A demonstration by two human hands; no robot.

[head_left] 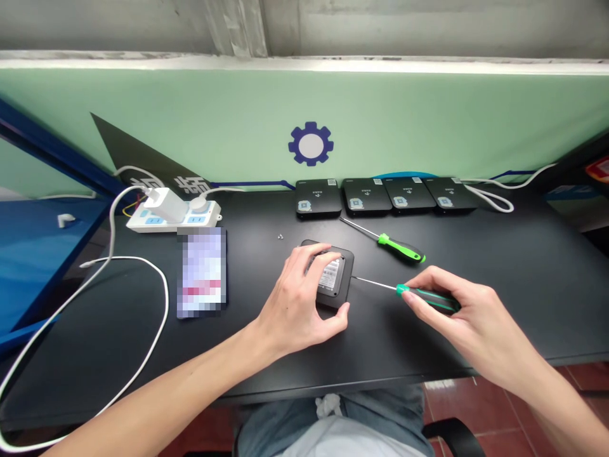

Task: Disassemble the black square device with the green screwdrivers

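Note:
My left hand (304,298) grips a black square box (343,279) on the black table, fingers over its top and thumb at its near edge. A white label shows on the box's upward face. In my right hand (457,311) is a screwdriver with a dark and teal handle (432,299). Its thin shaft points left, and the tip is at the box's right edge; whether it touches cannot be made out. A second screwdriver, with a green and black handle (402,249), lies behind. Some tiny screws (280,237) rest left of the box.
Several black boxes (318,198) line the table's back edge by the green panel. At the left are a phone (202,273), a white power strip (209,217) with a charger (166,204), and a looping white cable (165,298). Another cable (499,204) lies back right.

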